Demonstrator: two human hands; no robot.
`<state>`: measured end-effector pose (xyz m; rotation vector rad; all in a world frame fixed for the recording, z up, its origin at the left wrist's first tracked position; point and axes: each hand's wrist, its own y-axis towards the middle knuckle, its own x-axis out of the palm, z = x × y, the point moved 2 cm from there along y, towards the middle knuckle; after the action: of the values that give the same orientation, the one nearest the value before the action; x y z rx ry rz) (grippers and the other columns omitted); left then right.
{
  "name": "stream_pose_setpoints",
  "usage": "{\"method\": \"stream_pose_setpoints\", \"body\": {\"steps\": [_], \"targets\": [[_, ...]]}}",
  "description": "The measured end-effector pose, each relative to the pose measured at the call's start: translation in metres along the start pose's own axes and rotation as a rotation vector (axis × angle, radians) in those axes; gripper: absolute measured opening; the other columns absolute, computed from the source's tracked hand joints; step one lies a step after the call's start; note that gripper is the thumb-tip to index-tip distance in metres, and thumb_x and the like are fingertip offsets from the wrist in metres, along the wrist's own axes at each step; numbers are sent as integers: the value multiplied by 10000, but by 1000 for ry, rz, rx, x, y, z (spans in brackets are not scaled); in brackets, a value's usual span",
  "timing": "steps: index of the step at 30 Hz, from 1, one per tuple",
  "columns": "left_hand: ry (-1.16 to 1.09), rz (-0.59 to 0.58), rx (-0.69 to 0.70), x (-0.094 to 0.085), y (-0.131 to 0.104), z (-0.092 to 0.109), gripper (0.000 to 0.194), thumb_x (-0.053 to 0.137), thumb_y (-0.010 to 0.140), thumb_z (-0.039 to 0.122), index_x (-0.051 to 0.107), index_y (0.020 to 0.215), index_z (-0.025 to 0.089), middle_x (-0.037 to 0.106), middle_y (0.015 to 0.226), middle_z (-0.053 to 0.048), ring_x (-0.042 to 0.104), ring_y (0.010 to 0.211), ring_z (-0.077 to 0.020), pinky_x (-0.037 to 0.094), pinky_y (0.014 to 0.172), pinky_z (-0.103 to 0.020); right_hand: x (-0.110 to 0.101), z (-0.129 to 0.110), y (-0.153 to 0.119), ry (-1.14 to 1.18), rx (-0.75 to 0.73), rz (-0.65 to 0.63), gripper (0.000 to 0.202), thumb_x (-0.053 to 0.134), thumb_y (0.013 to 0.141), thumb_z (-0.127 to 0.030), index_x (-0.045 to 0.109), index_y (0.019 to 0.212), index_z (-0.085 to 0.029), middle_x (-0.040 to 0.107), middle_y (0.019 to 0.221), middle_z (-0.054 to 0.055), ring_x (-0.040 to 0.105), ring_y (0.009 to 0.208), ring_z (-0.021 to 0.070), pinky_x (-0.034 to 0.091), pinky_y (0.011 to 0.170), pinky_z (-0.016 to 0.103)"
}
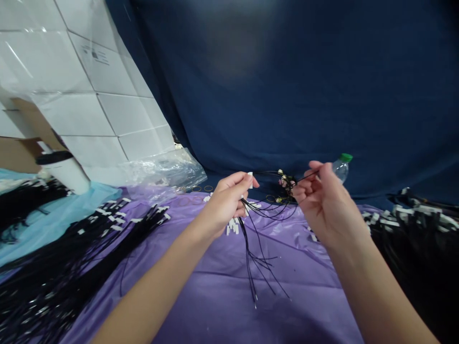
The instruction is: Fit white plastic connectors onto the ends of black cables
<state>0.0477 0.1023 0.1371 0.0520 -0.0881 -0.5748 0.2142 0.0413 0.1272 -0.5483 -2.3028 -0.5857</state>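
Left hand (225, 203): closed around a bunch of thin black cords (247, 253), loose ends hanging below the grip; one small white rectangular tag (250, 179) at the thumb tip. Right hand (324, 205): fingertips pinching a single thin black strand (306, 177); further cords sagging between both hands. Beneath: glossy purple sheeting (201, 296), with white-tagged black cord bundles (118, 253) lying left of the grip.
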Motion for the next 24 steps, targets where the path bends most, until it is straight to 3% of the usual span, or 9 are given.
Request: {"method": "stream_pose_setpoints", "body": {"steps": [3, 7, 11, 15, 20, 24], "targets": [[-4, 0, -4, 0, 0, 1, 242, 523, 886, 415, 558, 802, 190, 297, 579, 69, 200, 381, -13, 190, 357, -149, -4, -13, 7, 145, -138, 70, 197, 717, 772, -402, 678, 840, -221, 583, 737, -70, 576, 652, 16, 527, 684, 139], [1, -1, -2, 1, -1, 1, 252, 520, 884, 427, 558, 804, 191, 292, 576, 71, 191, 383, -13, 192, 363, -148, -3, -26, 4, 197, -157, 60, 180, 743, 760, -328, 674, 903, -244, 532, 665, -97, 488, 535, -7, 456, 520, 88], [9, -17, 0, 2, -2, 0, 259, 518, 882, 437, 557, 804, 193, 287, 569, 73, 191, 385, -15, 184, 372, -153, 6, -21, -9, -95, -166, -48, 94, 723, 752, -219, 697, 842, -225, 457, 559, -87, 369, 445, 14, 352, 413, 136], [5, -35, -8, 3, -2, 0, 253, 520, 879, 439, 550, 810, 197, 293, 567, 72, 181, 389, -21, 164, 365, -156, 11, -11, -20, -460, -271, -96, 53, 748, 708, -222, 708, 706, -188, 392, 444, -81, 274, 387, 26, 224, 356, 184], [-15, -71, -29, 5, -4, 1, 243, 501, 890, 429, 540, 817, 201, 278, 543, 78, 160, 384, -25, 162, 363, -160, 12, -8, -25, -764, -359, -136, 46, 728, 728, -242, 732, 733, -196, 404, 466, -62, 329, 440, 52, 243, 403, 213], [-19, -77, -24, 5, -4, 2, 245, 498, 892, 431, 535, 820, 200, 299, 536, 77, 174, 373, -25, 155, 360, -163, 12, -8, -25, -853, -377, -123, 55, 706, 737, -230, 739, 759, -192, 362, 472, -68, 310, 459, 56, 248, 433, 225]]}}
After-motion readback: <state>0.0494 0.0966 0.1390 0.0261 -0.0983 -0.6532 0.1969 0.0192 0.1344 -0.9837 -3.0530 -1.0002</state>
